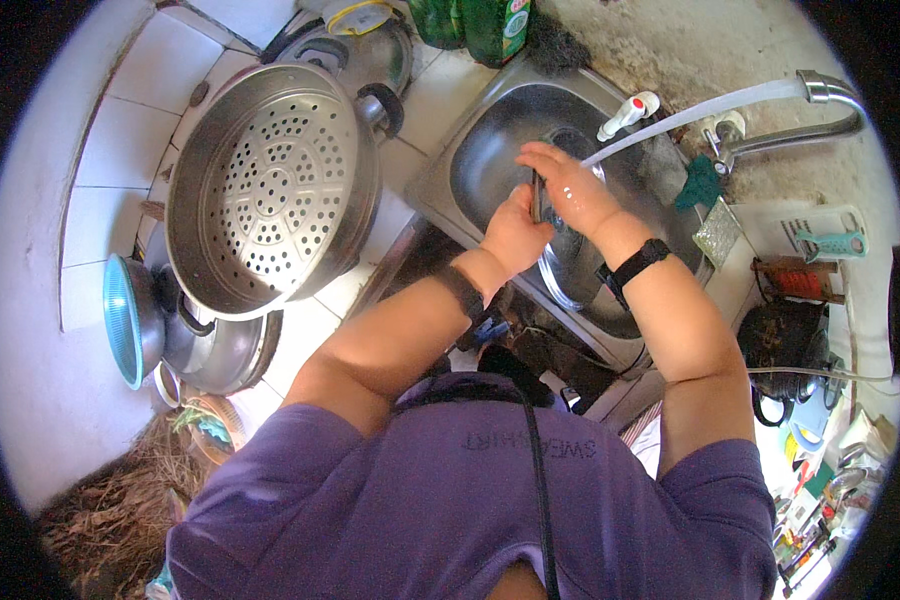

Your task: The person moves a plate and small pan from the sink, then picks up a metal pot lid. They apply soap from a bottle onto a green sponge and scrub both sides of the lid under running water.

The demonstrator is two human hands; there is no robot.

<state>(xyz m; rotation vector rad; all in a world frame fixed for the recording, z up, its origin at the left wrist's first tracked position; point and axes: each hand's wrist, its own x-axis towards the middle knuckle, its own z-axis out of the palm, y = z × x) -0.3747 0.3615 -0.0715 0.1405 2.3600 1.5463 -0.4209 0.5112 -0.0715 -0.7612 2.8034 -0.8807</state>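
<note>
Over the stainless steel sink point(474, 166), my left hand point(511, 231) grips a thin, flat metal piece point(537, 196) seen nearly edge-on. My right hand point(570, 187) lies against its other side, fingers stretched past its top; water drops shine on the skin. Below both hands, a curved shiny rim point(559, 289) shows in the basin, partly hidden by my hands; whether it belongs to the held piece I cannot tell. From the curved metal faucet point(795, 139) a stream of water point(690, 116) runs down towards my right hand.
Left of the sink stands a large perforated steamer pot point(270, 187), with a blue colander point(124, 322) and a metal pot point(225, 360) beyond. Green bottles point(495, 30) stand behind. A white tap point(630, 116), green cloth point(699, 184) and scouring pad point(718, 234) are near the right side.
</note>
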